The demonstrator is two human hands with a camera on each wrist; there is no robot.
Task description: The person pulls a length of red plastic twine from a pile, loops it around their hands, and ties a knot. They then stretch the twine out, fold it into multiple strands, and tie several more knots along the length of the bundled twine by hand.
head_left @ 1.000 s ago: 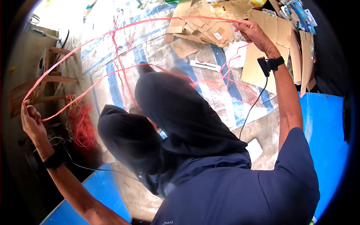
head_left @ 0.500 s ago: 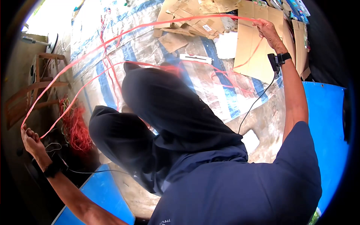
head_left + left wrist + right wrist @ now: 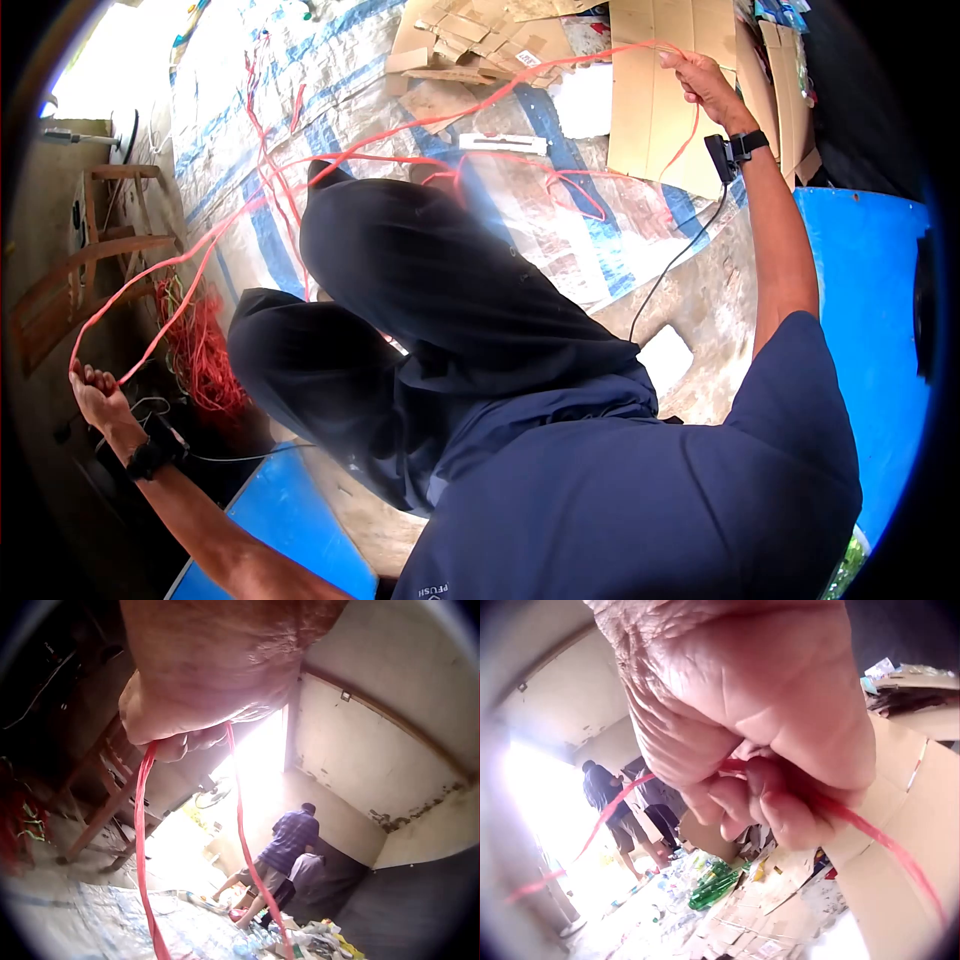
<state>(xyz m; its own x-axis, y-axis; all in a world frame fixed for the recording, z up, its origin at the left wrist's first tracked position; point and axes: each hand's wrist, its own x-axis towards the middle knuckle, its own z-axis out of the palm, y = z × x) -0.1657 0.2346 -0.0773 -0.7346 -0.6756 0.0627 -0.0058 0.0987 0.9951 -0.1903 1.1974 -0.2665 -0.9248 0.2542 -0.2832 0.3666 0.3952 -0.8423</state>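
Observation:
A length of red plastic twine (image 3: 140, 825) spans between the two outstretched hands. Far to the left in the head view, the left hand (image 3: 103, 402) holds it with curled fingers, and two strands leave that hand. At upper right, the right hand (image 3: 707, 84) grips the same twine, fingers folded over it in the right wrist view. A tail hangs below the right hand toward the floor. The upper span sags and crosses another strand above the left knee. More loose twine lies over the striped tarp (image 3: 355, 65).
A tangled heap of red twine (image 3: 205, 355) lies beside a wooden chair (image 3: 95, 280) at left. Flattened cardboard (image 3: 665, 110) lies at upper right, and a blue panel (image 3: 860, 300) stands along the right. Beyond are green bottles (image 3: 715, 886) and a bending person (image 3: 289, 836).
The upper span of twine, taut and high earlier, now dips in the middle and overlaps the lower strand. Both hands keep their hold. The head view has shifted, moving the floor scene leftward.

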